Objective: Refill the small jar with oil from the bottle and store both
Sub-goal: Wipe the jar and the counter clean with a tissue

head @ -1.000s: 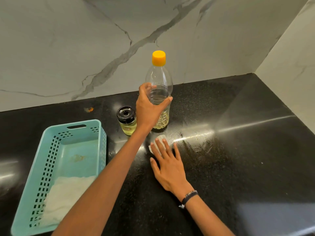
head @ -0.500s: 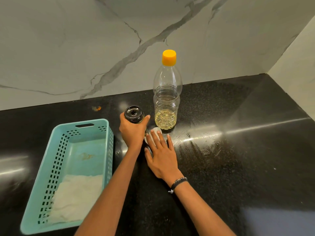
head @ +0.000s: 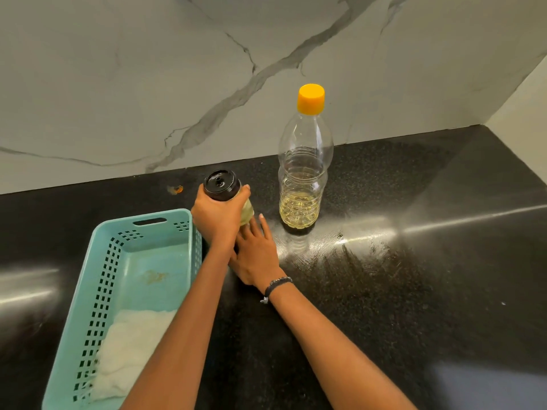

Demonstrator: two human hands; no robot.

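The person's left hand (head: 220,216) is wrapping its fingers around a small clear glass jar with a black screw lid (head: 221,186), tilting it so the lid leans toward the wall; a band of pale yellow oil is showing through the glass at the jar's lower part, beside the thumb. The right hand (head: 257,255) is lying flat on the black speckled stone counter (head: 414,276) with its fingers spread and nothing gripped, its fingertips reaching just under the jar and partly hidden by the left wrist. To the right of the jar, a tall clear plastic bottle with a yellow-orange cap (head: 303,173) is standing upright and closed, holding yellow oil only in roughly its bottom third. To the left of the hands, a light teal perforated plastic basket (head: 118,261) is sitting on the counter, with a crumpled white cloth (head: 130,350) lying at its near end and a brownish stain showing on its floor.
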